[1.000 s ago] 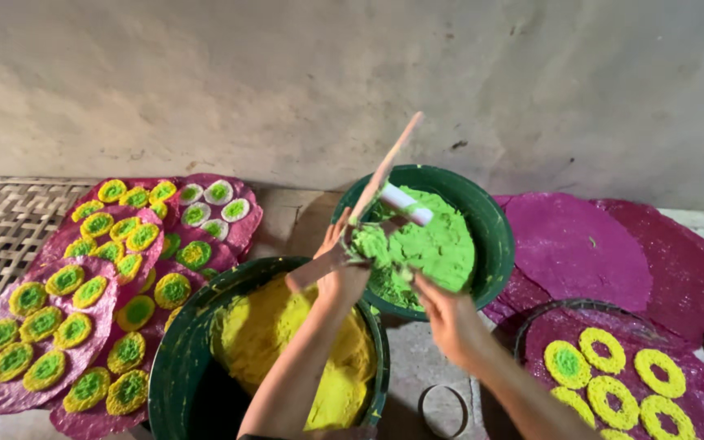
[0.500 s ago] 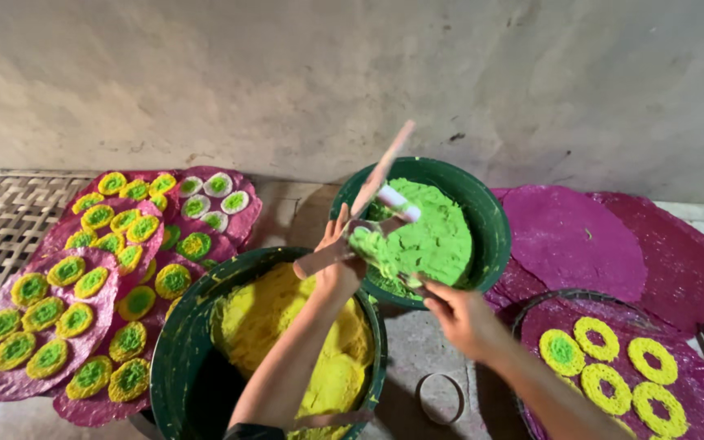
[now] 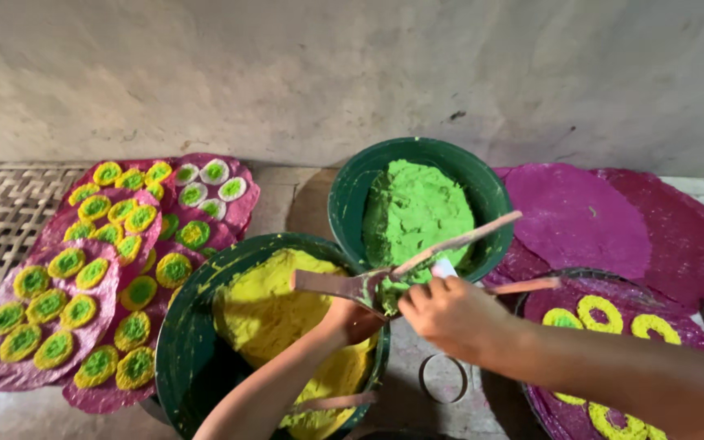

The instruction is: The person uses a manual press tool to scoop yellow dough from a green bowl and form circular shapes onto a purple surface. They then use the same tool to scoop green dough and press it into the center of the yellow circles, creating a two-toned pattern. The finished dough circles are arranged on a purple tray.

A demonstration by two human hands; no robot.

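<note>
Head view: yellow tub (image 3: 197, 342), green tub (image 3: 352, 195) flank hands; magenta discs (image 3: 572, 216) beyond.

A flat wooden spatula (image 3: 344, 285), smeared with green paste, is lying roughly level over the rims of two dark green tubs. A thin wooden stick (image 3: 458, 242) is slanting up toward two o'clock from it, also paste-streaked.

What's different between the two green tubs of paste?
The far tub holds green paste; the near tub holds yellow paste. The far tub stands clear of the arms, while the left hand and forearm lie over the near tub. The near tub's rim is smeared with yellow; the far tub's looks cleaner. Both are round, dark green and partly filled.
</note>
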